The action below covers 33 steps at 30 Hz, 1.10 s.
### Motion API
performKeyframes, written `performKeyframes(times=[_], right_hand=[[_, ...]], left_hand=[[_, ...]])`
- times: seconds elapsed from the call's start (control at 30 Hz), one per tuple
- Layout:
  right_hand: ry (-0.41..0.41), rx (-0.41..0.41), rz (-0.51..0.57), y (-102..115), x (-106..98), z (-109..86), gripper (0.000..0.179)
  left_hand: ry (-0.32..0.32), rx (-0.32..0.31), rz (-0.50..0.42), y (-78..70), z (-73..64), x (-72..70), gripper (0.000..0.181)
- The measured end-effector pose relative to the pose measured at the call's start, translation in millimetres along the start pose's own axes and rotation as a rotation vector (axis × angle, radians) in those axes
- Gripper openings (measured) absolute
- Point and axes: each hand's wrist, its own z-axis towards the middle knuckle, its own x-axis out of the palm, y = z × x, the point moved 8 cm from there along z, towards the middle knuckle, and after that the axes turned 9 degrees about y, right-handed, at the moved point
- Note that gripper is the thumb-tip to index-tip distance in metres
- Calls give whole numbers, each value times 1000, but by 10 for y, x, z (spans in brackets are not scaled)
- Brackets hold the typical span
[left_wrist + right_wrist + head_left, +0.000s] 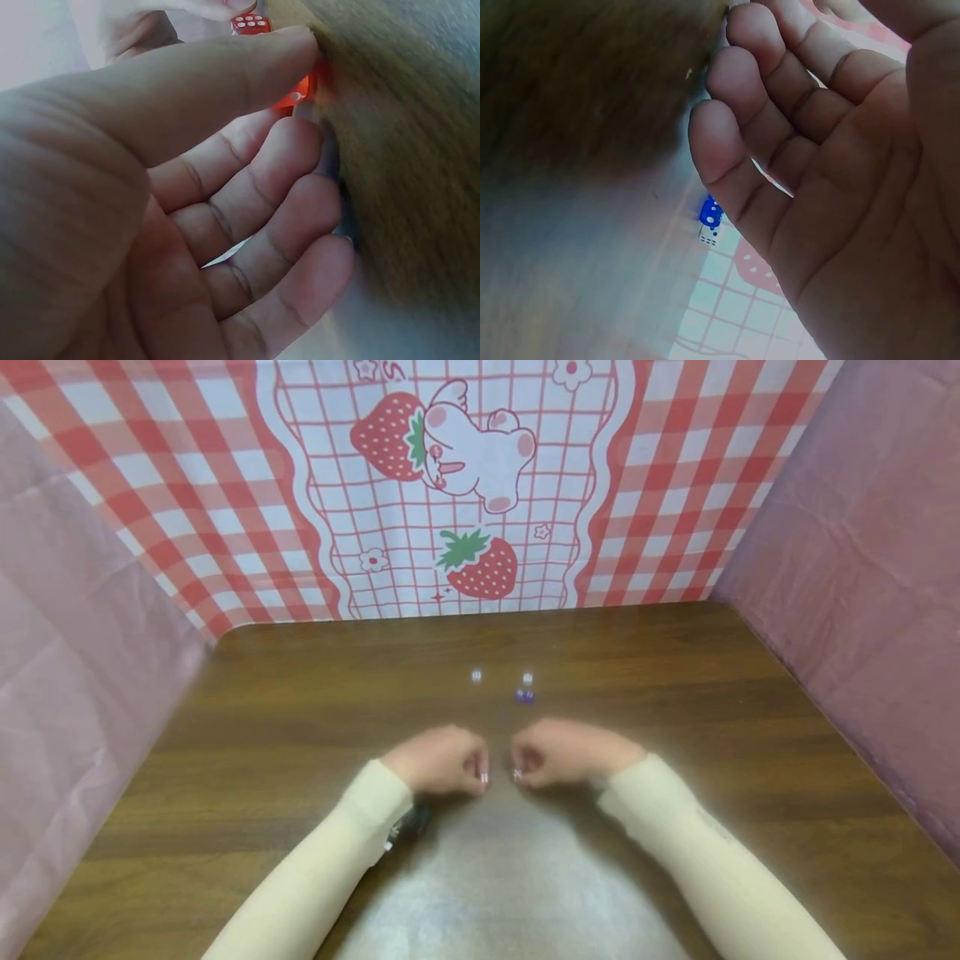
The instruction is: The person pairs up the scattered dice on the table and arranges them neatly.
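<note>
Head view shows both of your hands near each other over the brown table (300, 693), with a small gap between the fingertips. Your left hand (442, 760) pinches one red die (296, 93) between thumb and index finger; the other fingers are bent inward. Your right hand (573, 753) also has a curled grasp on a small die, and left wrist view shows this second die (251, 25) as red with white dots, under a fingertip. I cannot tell if your fingers touch the table.

Beyond your hands, on the table, a white die (476, 676) lies alone on the left. Near your right hand another white die (527, 678) lies just behind the blue dice (524, 696); whether the blue is one piece or two, I cannot tell. At the back stands a checkered cloth (667, 485) with strawberries, and pink cloth (862, 577) covers both sides.
</note>
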Motion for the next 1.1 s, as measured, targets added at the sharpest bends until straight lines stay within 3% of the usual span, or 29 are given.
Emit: performKeyframes(times=[0.73,1.1], right_hand=[[-10,-1,-7,-22,21,-2,17],[-28,-46,-19,75,-2,-1,13]], left_hand=[[-5,-13,-15,1,10,17,13],[-13,-15,19,-14,6,16,13]])
